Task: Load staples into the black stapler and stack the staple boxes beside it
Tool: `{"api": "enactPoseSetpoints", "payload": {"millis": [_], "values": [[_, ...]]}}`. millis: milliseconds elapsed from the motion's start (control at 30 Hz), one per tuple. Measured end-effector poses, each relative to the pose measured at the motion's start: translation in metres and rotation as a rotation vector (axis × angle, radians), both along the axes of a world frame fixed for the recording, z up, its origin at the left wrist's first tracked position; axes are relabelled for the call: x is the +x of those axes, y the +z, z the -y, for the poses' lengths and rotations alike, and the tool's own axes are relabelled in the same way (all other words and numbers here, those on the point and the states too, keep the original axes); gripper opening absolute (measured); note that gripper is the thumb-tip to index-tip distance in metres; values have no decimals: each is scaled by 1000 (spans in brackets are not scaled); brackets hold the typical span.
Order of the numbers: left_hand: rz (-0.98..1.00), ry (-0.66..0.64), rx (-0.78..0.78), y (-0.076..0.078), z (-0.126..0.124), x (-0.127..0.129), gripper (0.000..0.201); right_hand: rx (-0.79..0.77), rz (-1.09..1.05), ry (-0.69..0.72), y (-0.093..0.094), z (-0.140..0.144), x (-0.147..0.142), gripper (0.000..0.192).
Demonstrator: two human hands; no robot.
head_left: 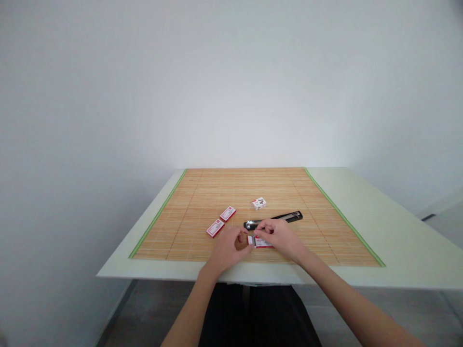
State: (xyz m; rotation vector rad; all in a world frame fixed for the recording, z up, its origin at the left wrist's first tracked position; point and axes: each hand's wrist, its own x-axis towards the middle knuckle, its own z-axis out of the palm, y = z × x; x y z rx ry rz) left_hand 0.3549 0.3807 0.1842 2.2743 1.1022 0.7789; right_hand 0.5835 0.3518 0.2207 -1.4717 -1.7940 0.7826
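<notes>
A small red and white staple box [264, 242] lies near the front of the mat, its end flap turned to the left and a grey strip of staples showing there. My left hand [228, 248] curves around that flap end, thumb at the near edge and forefinger at the far edge. Over the box's other part is my right hand [280, 236], thumb and forefinger pinched above the staples; what lies between the fingertips is too small to make out. Just behind, a black stapler [294, 216] lies opened out, its metal channel showing, partly hidden by my right hand.
Two red and white boxes [215, 228] [227, 213] lie end to end on the left. Farther back sits a white box [259, 203] with a dark picture. A bamboo mat [246, 183] with green edging covers much of the white table [383, 231], which meets a wall.
</notes>
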Motion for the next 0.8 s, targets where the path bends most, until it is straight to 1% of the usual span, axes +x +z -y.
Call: {"api": "enactPoseSetpoints", "payload": {"millis": [100, 167, 233, 467, 633, 767, 800], "values": [[-38, -45, 68, 2, 3, 0, 33, 44, 207, 96, 3, 4, -5, 25], [-45, -51, 71, 3, 2, 1, 29, 75, 345, 130, 5, 4, -8, 21], [-47, -65, 61, 2, 0, 2, 28, 100, 428, 152, 7, 4, -10, 17], [-37, -79, 42, 1, -3, 0, 26, 90, 506, 238, 8, 1, -22, 10], [-27, -96, 44, 0, -4, -1, 28, 66, 528, 235, 6, -5, -18, 11], [-14, -89, 56, -4, -5, -1, 28, 52, 527, 227, 4, -8, -12, 3], [-10, -88, 57, -4, -5, -1, 28, 51, 526, 218, 3, -8, -11, 6]]}}
